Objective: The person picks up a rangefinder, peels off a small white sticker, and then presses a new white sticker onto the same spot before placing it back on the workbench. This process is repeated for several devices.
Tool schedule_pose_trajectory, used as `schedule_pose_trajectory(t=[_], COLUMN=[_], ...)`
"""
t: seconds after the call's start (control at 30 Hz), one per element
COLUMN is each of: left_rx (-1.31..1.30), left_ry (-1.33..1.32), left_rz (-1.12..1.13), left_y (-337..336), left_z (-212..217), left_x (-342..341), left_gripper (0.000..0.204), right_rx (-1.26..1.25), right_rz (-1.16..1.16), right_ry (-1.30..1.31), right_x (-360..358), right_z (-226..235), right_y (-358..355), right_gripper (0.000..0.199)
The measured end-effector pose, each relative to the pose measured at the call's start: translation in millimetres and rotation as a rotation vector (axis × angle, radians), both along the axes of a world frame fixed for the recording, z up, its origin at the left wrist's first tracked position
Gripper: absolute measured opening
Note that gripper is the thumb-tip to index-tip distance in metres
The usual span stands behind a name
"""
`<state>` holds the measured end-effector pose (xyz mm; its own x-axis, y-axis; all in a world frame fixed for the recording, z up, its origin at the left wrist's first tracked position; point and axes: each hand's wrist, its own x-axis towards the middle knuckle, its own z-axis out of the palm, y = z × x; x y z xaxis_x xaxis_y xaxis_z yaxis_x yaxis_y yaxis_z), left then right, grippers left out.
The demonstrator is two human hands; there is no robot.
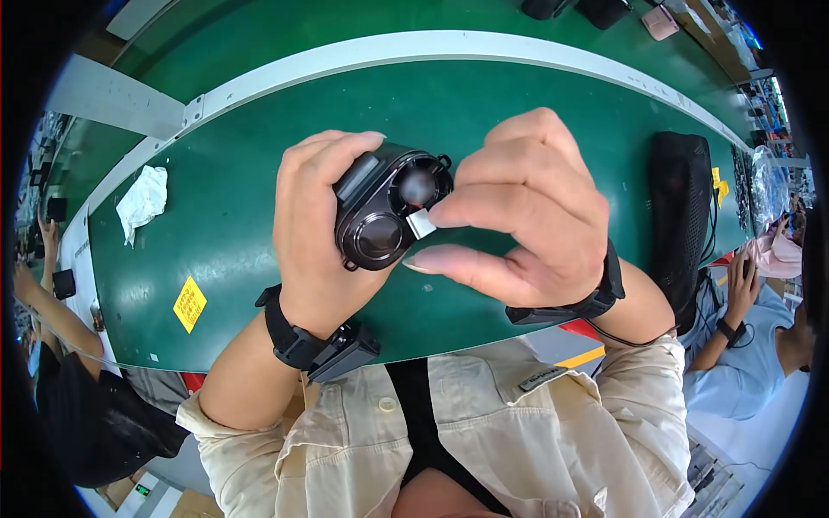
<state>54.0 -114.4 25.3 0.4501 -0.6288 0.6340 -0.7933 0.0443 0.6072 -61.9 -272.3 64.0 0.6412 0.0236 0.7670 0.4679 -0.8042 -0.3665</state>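
A glossy black device [358,235] with two round, lens-like parts is held above the bench by my left hand [311,211]. My left fingers wrap round its left side and over its top. One round part is dark and smooth; the other is an open ring with a shiny round centre. At the device's right side, a small white piece [421,224] sits against the index fingertip of my right hand [531,211]. The right fingers are curled, and the thumb tip lies a little below the piece. How firmly that piece is gripped is partly hidden.
A green bench top [250,302] lies beneath, with a white frame bar [449,43] along its far side. A crumpled white wipe [142,203] and a yellow note [190,304] are at left. A black mesh case [678,216] lies at right. Other people work on both sides.
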Motion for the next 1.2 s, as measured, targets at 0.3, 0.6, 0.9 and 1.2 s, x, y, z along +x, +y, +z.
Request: schedule_pose_trajectory(t=[0.3,0.6,0.9,1.2], left_rx=[0.095,0.115,0.154,0.110], left_ry=[-0.115,-0.116,-0.178,-0.101], left_rz=[0.039,0.081,0.196,0.114], left_y=[3,3,-4,-3], left_z=[1,-2,-8,-2], left_x=[-1,-3,-4,-10], left_gripper=[0.061,0.061,0.057,0.058], right_rx=[0.440,0.123,0.015,0.855], right_rz=[0.068,-0.129,-0.263,0.120], right_ry=[0.300,-0.023,0.113,0.631], right_x=[-4,5,6,4], right_z=[-9,-24,-26,-14], right_y=[-1,9,16,-3], right_gripper=[0.013,0.019,0.015,0.025])
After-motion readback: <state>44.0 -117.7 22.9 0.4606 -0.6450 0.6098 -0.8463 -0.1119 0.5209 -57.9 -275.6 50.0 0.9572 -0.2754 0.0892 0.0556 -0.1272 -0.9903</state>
